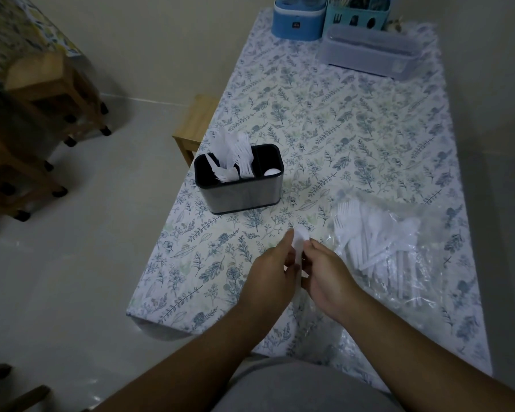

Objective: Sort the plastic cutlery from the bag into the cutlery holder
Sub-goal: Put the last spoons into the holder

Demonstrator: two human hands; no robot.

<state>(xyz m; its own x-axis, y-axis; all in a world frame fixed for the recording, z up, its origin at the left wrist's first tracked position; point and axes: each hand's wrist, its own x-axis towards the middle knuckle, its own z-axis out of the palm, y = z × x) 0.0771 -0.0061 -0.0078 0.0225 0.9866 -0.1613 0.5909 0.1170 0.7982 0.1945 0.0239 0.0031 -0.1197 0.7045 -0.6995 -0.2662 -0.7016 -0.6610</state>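
A white plastic spoon (298,243) stands upright between my two hands near the table's front. My left hand (272,270) and my right hand (324,273) both pinch it, fingers curled round its handle. The black cutlery holder (241,195) stands at the table's left edge; its left compartment is full of white forks (234,157), its right compartment shows one white spoon end (271,172). To the right lies the clear plastic bag (422,233) with several white forks and spoons (369,236) spread inside it.
The table has a leaf-patterned cloth (324,120). At its far end stand a blue appliance (298,17), a teal utensil caddy (359,13) and a clear lidded box (369,50). A wooden stool (194,126) is at the table's left; wooden furniture (27,120) is further left.
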